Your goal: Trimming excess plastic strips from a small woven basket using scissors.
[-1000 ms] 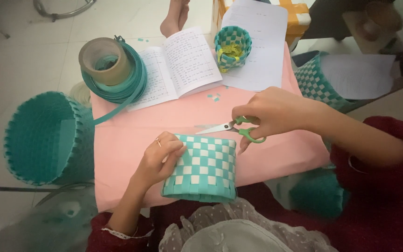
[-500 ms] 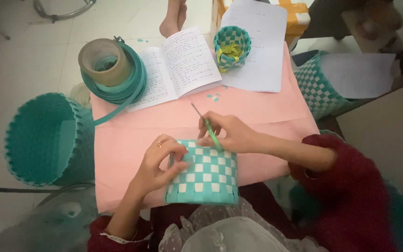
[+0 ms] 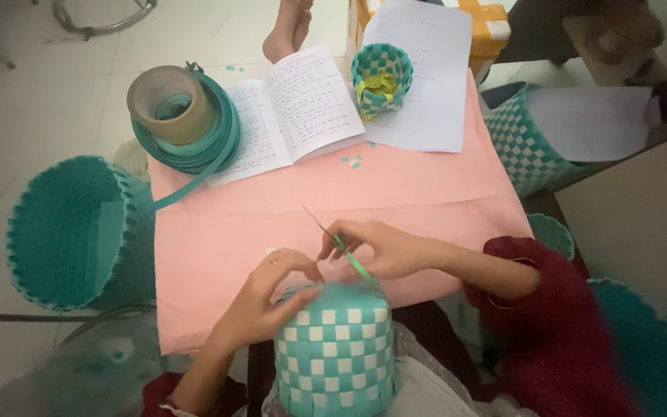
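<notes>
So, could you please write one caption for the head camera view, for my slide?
Left hand steadies a teal-and-white woven basket while the right hand holds scissors at its rim, over a pink table.

The checkered teal-and-white woven basket has been pulled nearer, off the pink table edge toward the lap, and now stands taller in view. The right hand has swung in from the right to sit just beyond the basket's rim, green-handled scissors turned so the blades point far-left (blurred). The left hand has followed the basket's near-left rim.
</notes>
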